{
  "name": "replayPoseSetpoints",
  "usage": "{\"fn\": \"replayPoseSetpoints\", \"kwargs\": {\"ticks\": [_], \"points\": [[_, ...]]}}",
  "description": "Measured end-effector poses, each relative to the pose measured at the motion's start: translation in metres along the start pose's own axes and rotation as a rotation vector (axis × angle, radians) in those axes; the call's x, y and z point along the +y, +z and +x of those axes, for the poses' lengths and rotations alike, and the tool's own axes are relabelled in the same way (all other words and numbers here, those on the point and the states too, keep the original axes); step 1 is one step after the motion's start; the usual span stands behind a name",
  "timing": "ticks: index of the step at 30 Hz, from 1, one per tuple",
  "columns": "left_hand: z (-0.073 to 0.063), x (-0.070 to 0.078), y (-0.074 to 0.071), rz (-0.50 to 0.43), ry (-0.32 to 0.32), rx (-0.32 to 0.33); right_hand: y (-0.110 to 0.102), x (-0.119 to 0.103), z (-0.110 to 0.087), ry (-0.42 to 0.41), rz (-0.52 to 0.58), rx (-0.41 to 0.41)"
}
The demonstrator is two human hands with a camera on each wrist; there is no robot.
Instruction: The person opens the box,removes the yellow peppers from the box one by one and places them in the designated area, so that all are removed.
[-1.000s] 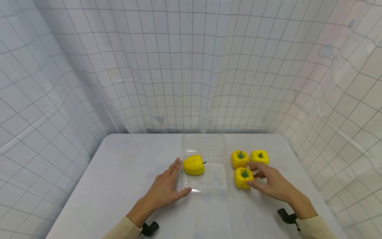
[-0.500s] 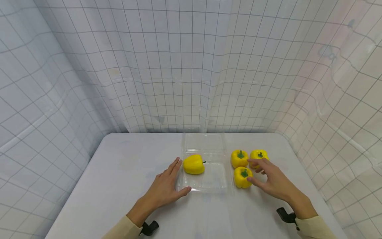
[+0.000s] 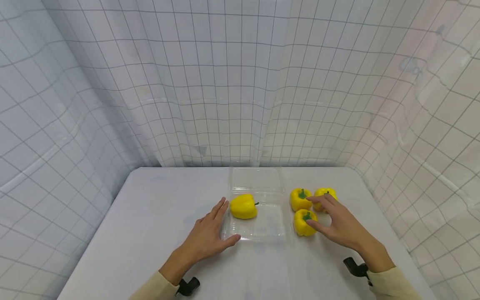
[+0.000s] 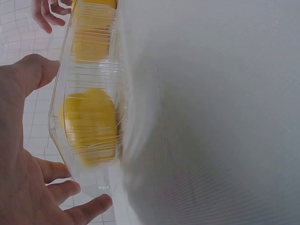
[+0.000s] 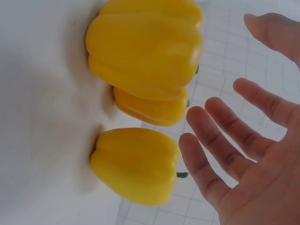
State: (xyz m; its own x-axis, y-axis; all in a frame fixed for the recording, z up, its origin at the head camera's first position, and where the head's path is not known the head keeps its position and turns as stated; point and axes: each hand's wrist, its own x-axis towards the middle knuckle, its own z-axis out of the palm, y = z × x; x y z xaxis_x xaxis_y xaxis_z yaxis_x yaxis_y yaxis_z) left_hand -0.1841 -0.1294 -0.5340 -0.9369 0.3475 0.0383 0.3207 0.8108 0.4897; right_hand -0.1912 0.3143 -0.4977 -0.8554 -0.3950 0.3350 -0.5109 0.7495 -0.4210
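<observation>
A yellow bell pepper (image 3: 243, 206) lies on its side in the left part of a clear plastic clamshell box (image 3: 268, 227), its green stem to the right. My left hand (image 3: 208, 235) is at the box's left side, thumb and fingers spread along the rim; the left wrist view shows the thumb tip at the rim (image 4: 55, 108). To the right of the box stand three more yellow peppers: a front one (image 3: 304, 223), a back left one (image 3: 300, 199) and a back right one (image 3: 323, 192). Over them hovers my right hand (image 3: 343, 225), fingers apart and holding nothing in the right wrist view.
The box's clear lid (image 3: 256, 179) lies folded back behind its base. Under everything is a white table (image 3: 165, 200), closed in at the back and both sides by white curtains (image 3: 240, 83) with a grid pattern. Each wrist wears a small black camera mount (image 3: 188, 286).
My right hand has lifted a little and shifted slightly left over the peppers. The left hand, the box and the peppers stay in place.
</observation>
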Motion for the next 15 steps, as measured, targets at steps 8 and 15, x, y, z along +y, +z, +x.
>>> {"fn": "replayPoseSetpoints", "kwargs": {"ticks": [8,15], "points": [[0.0,0.0,0.001,-0.015,-0.008,0.0,0.005,0.0,0.007,-0.053,0.059,0.021],[-0.002,0.001,0.0,-0.03,-0.015,-0.006,-0.002,-0.03,0.018,-0.004,-0.028,-0.051]]}}
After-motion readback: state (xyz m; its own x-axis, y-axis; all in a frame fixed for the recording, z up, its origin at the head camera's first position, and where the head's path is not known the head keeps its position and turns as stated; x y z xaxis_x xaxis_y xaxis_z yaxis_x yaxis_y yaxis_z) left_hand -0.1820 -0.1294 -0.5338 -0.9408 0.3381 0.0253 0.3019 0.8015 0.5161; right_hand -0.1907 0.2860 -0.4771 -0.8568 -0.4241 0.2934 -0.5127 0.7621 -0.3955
